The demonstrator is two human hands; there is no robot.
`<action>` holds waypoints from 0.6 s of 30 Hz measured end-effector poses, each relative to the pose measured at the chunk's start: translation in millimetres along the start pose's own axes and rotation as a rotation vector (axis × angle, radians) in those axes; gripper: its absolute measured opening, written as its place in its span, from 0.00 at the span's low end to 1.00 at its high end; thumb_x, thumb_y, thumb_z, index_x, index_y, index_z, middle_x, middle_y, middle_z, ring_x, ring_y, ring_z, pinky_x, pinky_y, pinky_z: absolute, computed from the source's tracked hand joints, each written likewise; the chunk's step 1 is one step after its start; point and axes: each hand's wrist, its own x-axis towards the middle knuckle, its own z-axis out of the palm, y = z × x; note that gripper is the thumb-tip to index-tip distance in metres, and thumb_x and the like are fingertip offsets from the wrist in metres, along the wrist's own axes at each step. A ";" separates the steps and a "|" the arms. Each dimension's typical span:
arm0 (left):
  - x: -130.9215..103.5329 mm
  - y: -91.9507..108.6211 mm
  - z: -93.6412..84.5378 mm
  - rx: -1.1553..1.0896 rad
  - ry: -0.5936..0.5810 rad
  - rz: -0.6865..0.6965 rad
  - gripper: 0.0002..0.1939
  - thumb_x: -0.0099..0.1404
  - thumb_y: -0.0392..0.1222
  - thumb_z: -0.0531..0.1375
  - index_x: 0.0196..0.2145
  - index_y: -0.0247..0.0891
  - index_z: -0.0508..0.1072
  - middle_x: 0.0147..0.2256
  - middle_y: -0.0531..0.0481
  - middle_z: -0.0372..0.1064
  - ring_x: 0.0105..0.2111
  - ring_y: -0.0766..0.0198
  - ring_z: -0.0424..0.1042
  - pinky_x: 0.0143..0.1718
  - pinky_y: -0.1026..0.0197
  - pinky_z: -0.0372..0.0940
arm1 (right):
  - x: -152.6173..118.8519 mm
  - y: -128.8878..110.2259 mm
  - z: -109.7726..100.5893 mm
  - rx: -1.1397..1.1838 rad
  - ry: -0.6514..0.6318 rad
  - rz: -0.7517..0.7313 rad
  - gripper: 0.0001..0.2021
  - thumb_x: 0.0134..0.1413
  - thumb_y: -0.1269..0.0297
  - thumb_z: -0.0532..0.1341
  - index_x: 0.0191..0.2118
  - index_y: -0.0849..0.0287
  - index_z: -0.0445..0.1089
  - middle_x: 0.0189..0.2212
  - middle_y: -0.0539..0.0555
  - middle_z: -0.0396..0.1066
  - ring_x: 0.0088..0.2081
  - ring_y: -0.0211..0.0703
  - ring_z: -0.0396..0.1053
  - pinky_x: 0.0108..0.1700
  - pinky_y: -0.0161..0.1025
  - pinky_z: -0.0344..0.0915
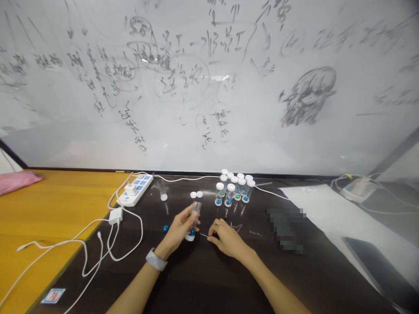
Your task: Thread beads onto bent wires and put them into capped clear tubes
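My left hand (178, 231) holds a clear plastic vial (194, 220) standing on the dark table, open end up, with a blue bead at its bottom. My right hand (225, 237) rests on the table just right of it, its fingertips pinched on a thin wire-like piece (203, 235). A loose blue bead (165, 228) lies left of my left hand. Two white caps (196, 194) sit behind the vial. Further back stands a cluster of capped vials (234, 188) holding blue and green beads. An empty vial (163, 191) stands apart at the left.
A white power strip (135, 190) with a charger and trailing white cables (98, 244) lies at the left, across the dark table and the orange table (42, 218). White paper (330, 213) and a dark tablet (379, 266) lie at the right. A scribbled whiteboard (209, 87) stands behind.
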 end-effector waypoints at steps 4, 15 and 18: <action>0.8 -2.2 1.1 0.039 0.010 0.032 0.27 0.61 0.50 0.68 0.56 0.39 0.72 0.42 0.44 0.73 0.34 0.61 0.74 0.35 0.59 0.70 | -0.5 -8.4 13.9 -0.234 -0.038 -0.041 0.06 0.61 0.75 0.59 0.34 0.60 0.72 0.35 0.58 0.70 0.40 0.50 0.67 0.44 0.43 0.62; -3.3 -1.1 -0.2 0.283 -0.166 0.002 0.26 0.63 0.53 0.65 0.53 0.35 0.76 0.38 0.40 0.78 0.31 0.60 0.73 0.31 0.60 0.68 | 5.3 21.1 -29.2 -0.179 0.356 -0.066 0.18 0.46 0.87 0.47 0.36 0.58 0.61 0.35 0.56 0.64 0.38 0.49 0.62 0.40 0.41 0.61; -4.6 -3.1 0.1 0.342 -0.236 0.001 0.25 0.64 0.53 0.64 0.53 0.35 0.76 0.33 0.43 0.77 0.28 0.61 0.72 0.30 0.61 0.67 | 4.1 20.0 -33.1 -0.157 0.281 -0.187 0.18 0.51 0.87 0.47 0.36 0.57 0.62 0.36 0.56 0.65 0.39 0.48 0.63 0.42 0.42 0.62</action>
